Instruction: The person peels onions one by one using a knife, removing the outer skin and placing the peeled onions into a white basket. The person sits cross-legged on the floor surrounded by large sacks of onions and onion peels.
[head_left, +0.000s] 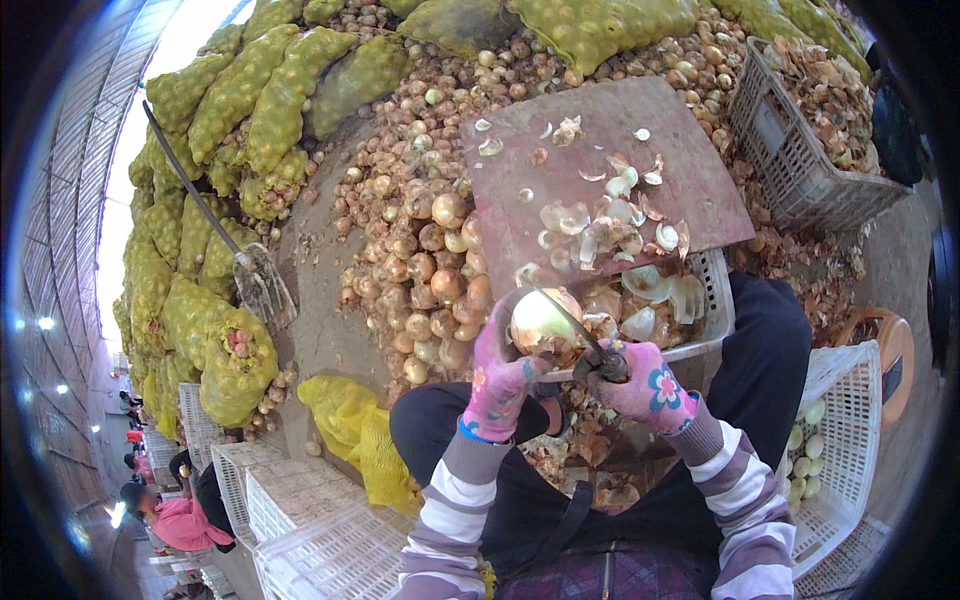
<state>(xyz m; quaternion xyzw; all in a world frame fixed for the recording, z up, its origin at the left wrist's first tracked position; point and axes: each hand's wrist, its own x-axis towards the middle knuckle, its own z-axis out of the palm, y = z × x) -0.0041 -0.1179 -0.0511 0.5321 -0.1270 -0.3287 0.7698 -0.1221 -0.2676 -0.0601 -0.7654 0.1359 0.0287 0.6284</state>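
A partly peeled onion (541, 321) rests in my left hand (501, 379), which wears a pink flowered glove. My right hand (646, 384), gloved the same way, grips a knife (604, 358) by its dark handle. The blade runs up across the right side of the onion. Just beyond my hands, a white plastic crate (716, 289) holds onion skins and peeled layers. Over its far part lies a worn reddish board (525, 172), strewn with onion skins (592, 229) and cut scraps.
Loose onions (420, 255) are heaped left of the board. A shovel (262, 281) lies near stacked yellow-green mesh sacks (232, 112). Peeled onions sit in a white crate (840, 442) at right; a grey crate (787, 165) holds skins. Stacked crates (322, 517) and another person (184, 521) are at left.
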